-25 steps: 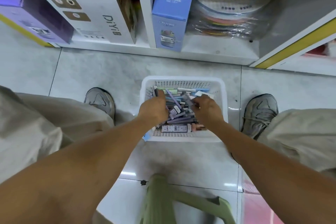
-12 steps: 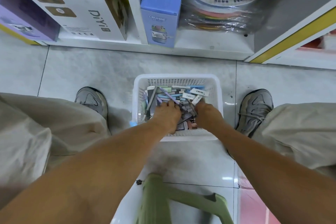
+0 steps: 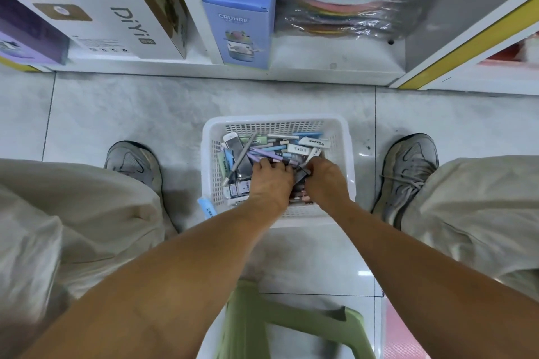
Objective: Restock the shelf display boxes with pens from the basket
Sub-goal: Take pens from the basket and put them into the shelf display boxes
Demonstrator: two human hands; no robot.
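Both hands deep in white basket (image 3: pixel 278 122) on floor between feet. Left hand (image 3: pixel 271 181) and right hand (image 3: pixel 323 181) curl into pens (image 3: pixel 268 151); exact grasp — cannot tell. Best move: gather aligned bundle, lift clear of erasers. Display boxes out of view.

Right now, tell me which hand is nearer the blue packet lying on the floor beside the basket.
Left. The left hand is in the basket on the blue packet's side; the right hand is farther across.
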